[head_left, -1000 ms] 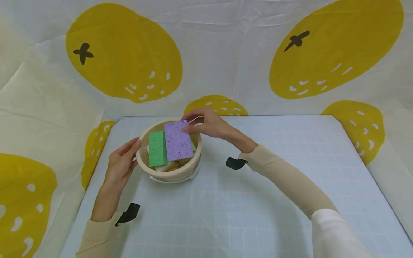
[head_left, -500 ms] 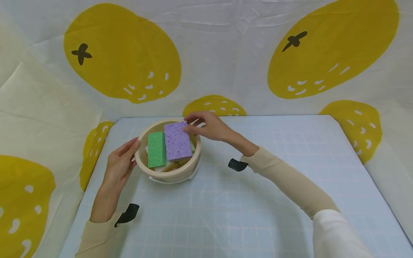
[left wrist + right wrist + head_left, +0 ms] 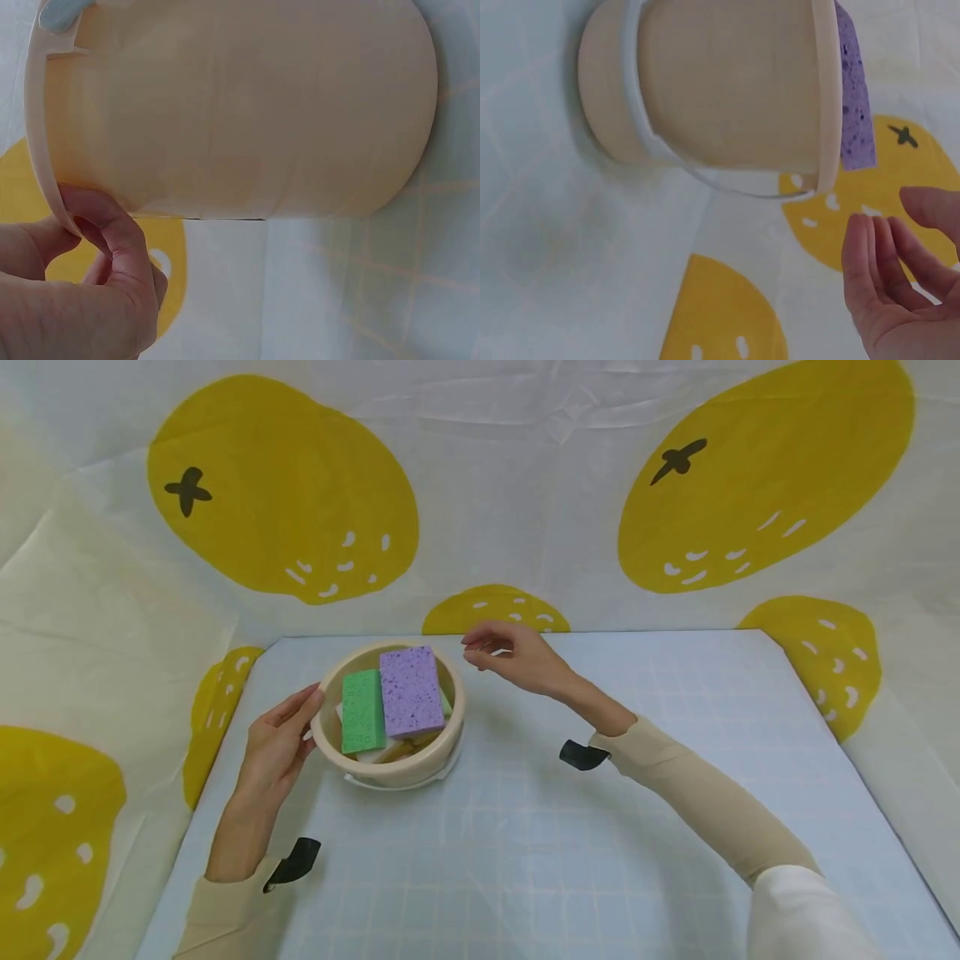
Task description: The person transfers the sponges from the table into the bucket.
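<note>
A cream bucket (image 3: pixel 405 770) stands upright toward the back left of the table. Inside it, a purple sponge (image 3: pixel 412 691) leans beside a green sponge (image 3: pixel 362 710), and the purple one pokes above the rim in the right wrist view. Other pieces lie beneath them, mostly hidden. My left hand (image 3: pixel 276 743) pinches the bucket's rim from the left; the left wrist view shows thumb and fingers on either side of the lip. To the right of the bucket my right hand (image 3: pixel 521 656) hangs in the air, fingers loosely bent, holding nothing and touching nothing.
A pale handle (image 3: pixel 739 193) hangs down the bucket's side. The table (image 3: pixel 570 843) has a light blue gridded cover. A white cloth wall (image 3: pixel 517 502) with yellow fruit shapes rises along the back and sides.
My right hand has let go of the purple sponge and moved right, away from the bucket. The sponge stays leaning inside. My left hand keeps its hold on the rim.
</note>
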Demonstrator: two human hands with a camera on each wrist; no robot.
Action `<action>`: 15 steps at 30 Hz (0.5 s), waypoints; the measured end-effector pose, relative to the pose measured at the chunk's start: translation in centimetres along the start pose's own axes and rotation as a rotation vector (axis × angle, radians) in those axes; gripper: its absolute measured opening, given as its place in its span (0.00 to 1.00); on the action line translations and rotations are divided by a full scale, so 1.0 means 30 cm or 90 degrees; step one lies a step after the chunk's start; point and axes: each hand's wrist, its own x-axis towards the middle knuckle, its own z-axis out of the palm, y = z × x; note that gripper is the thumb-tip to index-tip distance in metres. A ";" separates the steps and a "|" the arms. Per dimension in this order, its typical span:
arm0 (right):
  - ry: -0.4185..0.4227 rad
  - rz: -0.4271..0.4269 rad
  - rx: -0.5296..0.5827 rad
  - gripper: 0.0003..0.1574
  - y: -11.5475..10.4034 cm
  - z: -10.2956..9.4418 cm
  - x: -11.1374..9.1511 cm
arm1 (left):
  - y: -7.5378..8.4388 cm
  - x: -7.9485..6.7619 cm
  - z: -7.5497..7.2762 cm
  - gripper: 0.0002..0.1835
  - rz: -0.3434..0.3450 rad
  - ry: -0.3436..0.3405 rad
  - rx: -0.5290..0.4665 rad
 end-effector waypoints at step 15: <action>0.088 0.063 0.033 0.13 0.075 -0.101 -0.152 | 0.003 -0.002 -0.006 0.33 -0.008 0.008 0.009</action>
